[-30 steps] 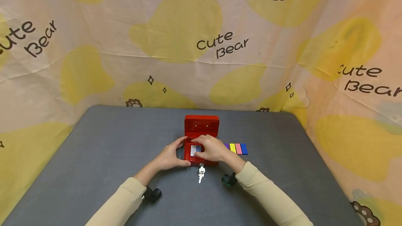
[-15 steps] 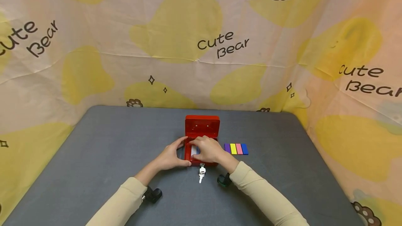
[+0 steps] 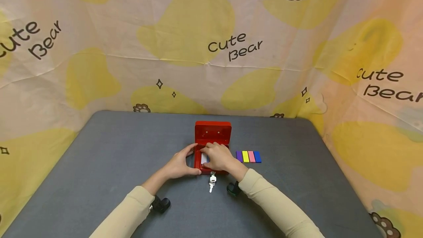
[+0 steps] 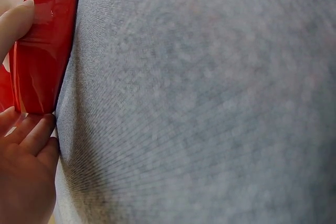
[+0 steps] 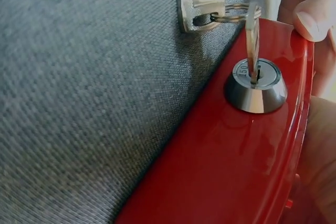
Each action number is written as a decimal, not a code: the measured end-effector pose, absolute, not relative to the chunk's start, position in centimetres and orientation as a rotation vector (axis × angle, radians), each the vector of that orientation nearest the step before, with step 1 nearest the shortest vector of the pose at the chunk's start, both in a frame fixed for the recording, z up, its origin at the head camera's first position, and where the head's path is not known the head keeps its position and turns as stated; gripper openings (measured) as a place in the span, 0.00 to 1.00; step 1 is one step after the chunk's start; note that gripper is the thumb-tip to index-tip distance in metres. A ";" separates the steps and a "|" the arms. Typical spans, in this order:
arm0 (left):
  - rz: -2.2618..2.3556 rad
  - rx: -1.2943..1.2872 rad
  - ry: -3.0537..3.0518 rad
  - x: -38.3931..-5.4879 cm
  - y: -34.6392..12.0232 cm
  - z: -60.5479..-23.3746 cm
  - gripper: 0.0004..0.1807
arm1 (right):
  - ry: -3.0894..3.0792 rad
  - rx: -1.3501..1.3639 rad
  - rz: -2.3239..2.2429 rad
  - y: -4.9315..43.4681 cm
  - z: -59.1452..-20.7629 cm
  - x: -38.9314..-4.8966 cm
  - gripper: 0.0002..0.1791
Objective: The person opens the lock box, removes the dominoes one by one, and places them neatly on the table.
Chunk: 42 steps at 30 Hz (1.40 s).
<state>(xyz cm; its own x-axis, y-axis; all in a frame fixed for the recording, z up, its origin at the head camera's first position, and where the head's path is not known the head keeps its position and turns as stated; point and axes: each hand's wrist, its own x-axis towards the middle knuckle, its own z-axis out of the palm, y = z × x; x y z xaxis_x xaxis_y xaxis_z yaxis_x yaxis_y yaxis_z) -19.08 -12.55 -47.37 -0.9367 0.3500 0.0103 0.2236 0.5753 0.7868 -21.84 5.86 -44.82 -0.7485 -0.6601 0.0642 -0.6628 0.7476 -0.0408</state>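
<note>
A red cash box (image 3: 213, 132) stands on the grey table with its lid raised at the back. My left hand (image 3: 177, 165) holds its left side, thumb on the front left corner and fingers along the side; in the left wrist view the fingertips (image 4: 39, 135) touch the red wall. Inside the box my right hand (image 3: 219, 157) bends its thumb and fingers over a white flat thing (image 3: 204, 158). The hand covers much of that thing, so whether it is pinched is unclear. One key (image 5: 252, 45) sits in the front lock (image 5: 257, 93); a second key (image 5: 201, 1) hangs from the ring.
Right of the box lies a row of flat coloured pieces (image 3: 252, 156) in purple, yellow, pink and blue. A grey cloth (image 3: 132, 139) covers the table. Behind it hangs a patterned curtain (image 3: 185, 28).
My right hand and forearm have shifted a little left inside the box, covering more of the white thing and uncovering the purple piece. The left hand keeps its place on the box.
</note>
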 end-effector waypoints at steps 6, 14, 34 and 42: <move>1.300 0.505 2.659 -19.1 -12.5 -47.4 0.50 | -2.904 1.075 0.022 5.6 -44.7 -21.8 0.28; 1.307 0.515 2.662 -19.1 -12.5 -47.3 0.50 | -2.890 1.088 0.038 5.6 -44.7 -21.7 0.27; 1.318 0.520 2.652 -18.9 -12.4 -47.1 0.51 | -2.853 1.106 0.160 6.2 -44.7 -21.6 0.25; 1.317 0.506 2.652 -19.0 -12.5 -47.1 0.51 | -2.737 1.179 0.265 6.8 -44.3 -21.8 0.23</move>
<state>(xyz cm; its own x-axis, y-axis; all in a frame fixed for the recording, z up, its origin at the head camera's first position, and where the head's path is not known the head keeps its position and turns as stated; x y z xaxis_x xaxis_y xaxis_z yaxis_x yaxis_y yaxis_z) -18.97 -12.49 -47.07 -0.9342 0.3559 0.0258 0.2356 0.5609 0.7936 -21.77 6.84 -44.29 -0.6801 -0.7037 0.2055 -0.7301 0.6756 -0.1025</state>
